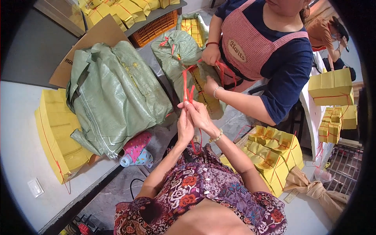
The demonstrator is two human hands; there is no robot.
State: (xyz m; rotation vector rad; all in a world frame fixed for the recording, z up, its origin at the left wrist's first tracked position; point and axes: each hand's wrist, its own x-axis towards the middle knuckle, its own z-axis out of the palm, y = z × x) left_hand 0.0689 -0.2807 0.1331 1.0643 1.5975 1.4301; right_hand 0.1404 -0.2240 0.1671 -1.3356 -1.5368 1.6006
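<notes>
My left hand (185, 126) and my right hand (199, 116) meet in front of my chest, fingers closed together on a red plastic strap (185, 84). The strap runs up from my fingers to an upright green woven sack (169, 64). Through the sack's open side, yellow stacked paper (206, 98) shows. Across from me, a co-worker in a checked pink apron has one hand (211, 54) at red strapping on the sack and the other hand (212, 84) against its side. A loose red strap end (197, 145) hangs below my hands.
At the left, a bulky green sack (117, 94) leans beside yellow paper stacks (62, 129). Strapped yellow bundles (274, 156) stand at my right, with more bundles (331, 88) on the far right. An orange crate (154, 29) sits under the back shelf. Another person is far right.
</notes>
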